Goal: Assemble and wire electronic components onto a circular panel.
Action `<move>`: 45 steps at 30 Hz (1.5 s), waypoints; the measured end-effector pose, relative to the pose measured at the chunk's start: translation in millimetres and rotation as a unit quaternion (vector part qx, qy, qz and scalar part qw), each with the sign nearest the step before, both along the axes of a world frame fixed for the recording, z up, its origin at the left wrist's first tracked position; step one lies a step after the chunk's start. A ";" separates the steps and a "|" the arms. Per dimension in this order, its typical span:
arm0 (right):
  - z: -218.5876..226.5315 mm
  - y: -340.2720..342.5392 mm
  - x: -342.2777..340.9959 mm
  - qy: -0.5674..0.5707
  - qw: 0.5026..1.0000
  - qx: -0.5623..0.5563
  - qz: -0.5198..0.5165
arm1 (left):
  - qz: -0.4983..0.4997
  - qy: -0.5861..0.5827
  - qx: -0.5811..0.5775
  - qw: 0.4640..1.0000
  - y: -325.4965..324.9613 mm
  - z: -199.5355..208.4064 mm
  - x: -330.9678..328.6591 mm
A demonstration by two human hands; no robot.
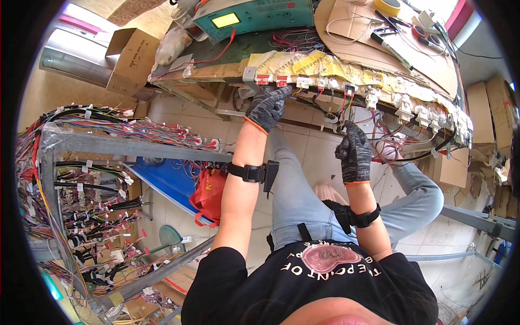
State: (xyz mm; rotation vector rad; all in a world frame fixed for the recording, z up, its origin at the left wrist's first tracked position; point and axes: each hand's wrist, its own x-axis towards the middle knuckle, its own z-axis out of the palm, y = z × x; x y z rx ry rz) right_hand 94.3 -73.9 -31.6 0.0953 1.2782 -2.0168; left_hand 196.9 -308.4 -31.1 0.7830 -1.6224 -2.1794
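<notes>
My left hand (268, 105), in a dark grey knit glove with an orange cuff, reaches up to the bench's front edge. Its fingers are bent closed just under a red and white connector (281, 81); what lies between the fingertips is hidden. To the right, my right hand (355, 153), gloved alike, is lower and closer to me. Its fingers are curled closed at thin coloured wires (346, 108) that hang from a dark connector (349, 89). More white connectors (403, 107) line the edge, over yellow tape (314, 64).
A teal tester (254, 19) with a lit screen stands on the bench. Pliers (384, 24) and a marker (392, 51) lie on cardboard at its right. At left, a metal rack (130, 143) carries many wire harnesses, by a red bag (210, 192). Cardboard boxes (132, 62) stand behind.
</notes>
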 end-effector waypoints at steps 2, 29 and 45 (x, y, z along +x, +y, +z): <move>-3.4 2.1 -1.7 0.006 1.000 -0.003 -0.006 | 0.049 -0.038 0.026 0.998 13.4 16.0 -9.7; 1.0 1.0 9.6 0.008 1.000 0.008 0.000 | 0.127 0.012 0.172 0.977 31.3 26.8 -6.1; -9.4 12.9 -1.9 0.033 0.998 0.045 -0.035 | 0.367 0.037 0.000 0.929 37.9 -6.2 -25.6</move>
